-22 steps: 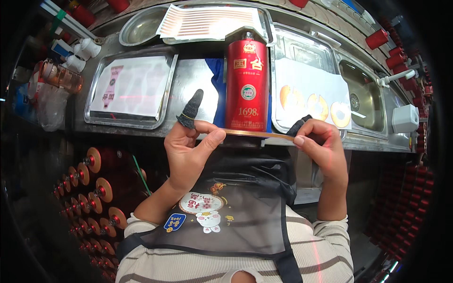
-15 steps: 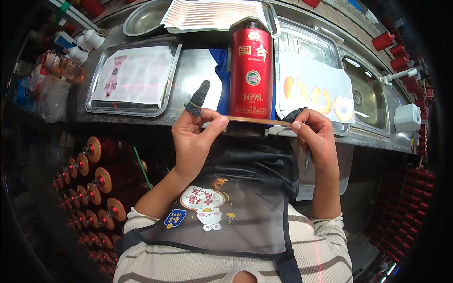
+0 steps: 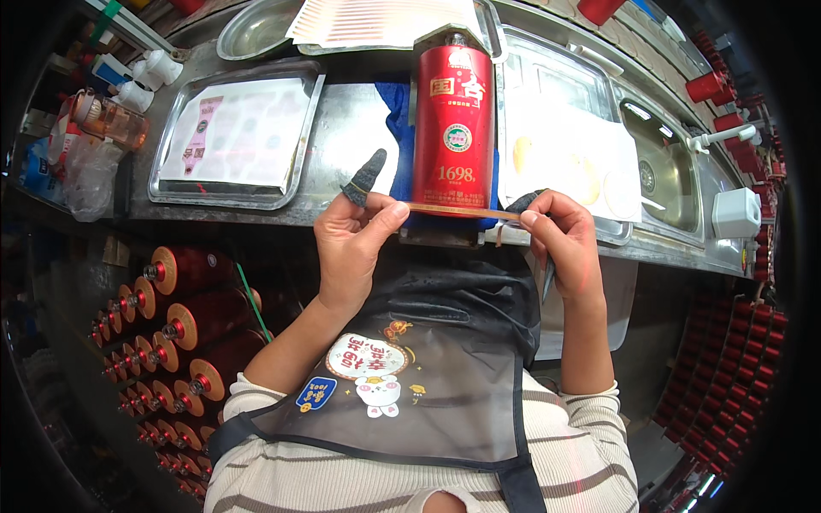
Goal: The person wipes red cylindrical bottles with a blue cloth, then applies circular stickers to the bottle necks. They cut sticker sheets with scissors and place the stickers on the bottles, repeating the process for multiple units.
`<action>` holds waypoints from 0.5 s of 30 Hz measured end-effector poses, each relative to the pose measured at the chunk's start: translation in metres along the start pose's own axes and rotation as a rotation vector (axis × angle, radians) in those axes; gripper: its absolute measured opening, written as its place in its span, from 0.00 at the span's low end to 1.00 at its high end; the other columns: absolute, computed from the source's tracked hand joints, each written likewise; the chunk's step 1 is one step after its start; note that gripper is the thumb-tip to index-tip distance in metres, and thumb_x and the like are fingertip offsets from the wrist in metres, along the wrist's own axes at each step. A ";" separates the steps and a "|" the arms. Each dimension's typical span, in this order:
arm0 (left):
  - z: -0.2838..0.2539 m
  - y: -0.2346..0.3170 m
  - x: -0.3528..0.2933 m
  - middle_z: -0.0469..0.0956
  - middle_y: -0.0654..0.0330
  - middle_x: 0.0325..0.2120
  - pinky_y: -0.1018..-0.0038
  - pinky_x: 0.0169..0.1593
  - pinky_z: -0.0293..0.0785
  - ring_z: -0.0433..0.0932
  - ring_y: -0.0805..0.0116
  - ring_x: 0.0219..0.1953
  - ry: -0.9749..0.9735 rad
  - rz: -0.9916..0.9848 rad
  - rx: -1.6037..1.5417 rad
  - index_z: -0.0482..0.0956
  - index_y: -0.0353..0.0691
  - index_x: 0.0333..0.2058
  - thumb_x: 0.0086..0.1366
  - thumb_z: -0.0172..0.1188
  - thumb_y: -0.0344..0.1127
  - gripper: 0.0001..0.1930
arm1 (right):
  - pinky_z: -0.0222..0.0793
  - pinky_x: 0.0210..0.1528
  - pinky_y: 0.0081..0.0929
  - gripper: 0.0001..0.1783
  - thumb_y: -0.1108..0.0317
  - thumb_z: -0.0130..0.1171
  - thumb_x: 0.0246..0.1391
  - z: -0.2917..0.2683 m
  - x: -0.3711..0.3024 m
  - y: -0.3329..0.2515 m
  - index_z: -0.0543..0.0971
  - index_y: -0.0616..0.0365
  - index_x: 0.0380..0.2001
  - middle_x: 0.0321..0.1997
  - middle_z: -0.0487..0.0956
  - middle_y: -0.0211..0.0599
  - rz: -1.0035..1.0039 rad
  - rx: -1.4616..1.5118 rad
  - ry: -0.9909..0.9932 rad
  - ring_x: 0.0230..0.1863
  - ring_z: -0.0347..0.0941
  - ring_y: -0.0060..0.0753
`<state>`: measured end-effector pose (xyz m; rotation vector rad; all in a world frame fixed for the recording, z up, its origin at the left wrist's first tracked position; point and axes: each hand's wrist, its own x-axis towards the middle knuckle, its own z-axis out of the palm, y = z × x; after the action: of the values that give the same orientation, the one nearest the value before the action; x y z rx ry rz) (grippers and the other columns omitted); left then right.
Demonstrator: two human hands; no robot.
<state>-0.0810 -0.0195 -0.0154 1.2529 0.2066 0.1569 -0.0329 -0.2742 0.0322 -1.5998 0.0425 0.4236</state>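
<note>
A large red bottle (image 3: 453,120) lies on the worktop ahead of me, its neck pointing away. Across its near end runs a thin gold strip (image 3: 462,211), stretched nearly straight between my hands. My left hand (image 3: 346,252) pinches the left end between thumb and fingers; a dark finger cot (image 3: 368,173) covers its raised index finger. The right end is pinched by my right hand (image 3: 569,248), which wears another dark finger cot (image 3: 522,203). Below that palm a slim pointed tool (image 3: 548,280) sticks out, apparently tucked in the right hand. Whether the strip touches the bottle I cannot tell.
Left of the bottle is a metal tray (image 3: 162,192) with a printed sheet. A sheet of striped strips (image 3: 385,24) lies at the back. White paper with gold rings (image 3: 581,162) and a sink (image 3: 663,184) are on the right. Several red bottles (image 3: 192,321) are stacked lower left.
Both hands have shifted slightly, bringing the gold strip up over the bottle's near end. My right hand has come a little left. The view has moved slightly too.
</note>
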 end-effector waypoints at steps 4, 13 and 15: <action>0.001 0.000 -0.001 0.80 0.67 0.30 0.80 0.43 0.69 0.75 0.80 0.34 0.021 -0.014 -0.021 0.81 0.36 0.47 0.61 0.64 0.22 0.14 | 0.52 0.21 0.13 0.07 0.69 0.61 0.58 0.002 0.002 0.003 0.75 0.57 0.27 0.22 0.71 0.19 -0.018 -0.026 -0.005 0.19 0.60 0.08; -0.002 0.001 0.001 0.80 0.67 0.30 0.81 0.44 0.69 0.75 0.80 0.34 0.013 -0.026 -0.018 0.77 0.35 0.56 0.62 0.63 0.22 0.22 | 0.53 0.24 0.12 0.07 0.70 0.62 0.58 0.007 0.002 0.003 0.76 0.57 0.28 0.25 0.74 0.19 0.002 -0.001 -0.009 0.22 0.61 0.06; -0.003 0.000 0.001 0.80 0.67 0.30 0.81 0.44 0.69 0.75 0.80 0.34 0.013 -0.027 -0.013 0.76 0.35 0.57 0.62 0.63 0.22 0.23 | 0.54 0.20 0.12 0.07 0.70 0.60 0.58 0.009 0.005 0.005 0.75 0.57 0.27 0.22 0.70 0.19 -0.027 -0.045 0.004 0.18 0.60 0.08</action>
<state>-0.0807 -0.0164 -0.0169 1.2361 0.2335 0.1436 -0.0324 -0.2648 0.0258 -1.6437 0.0143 0.4027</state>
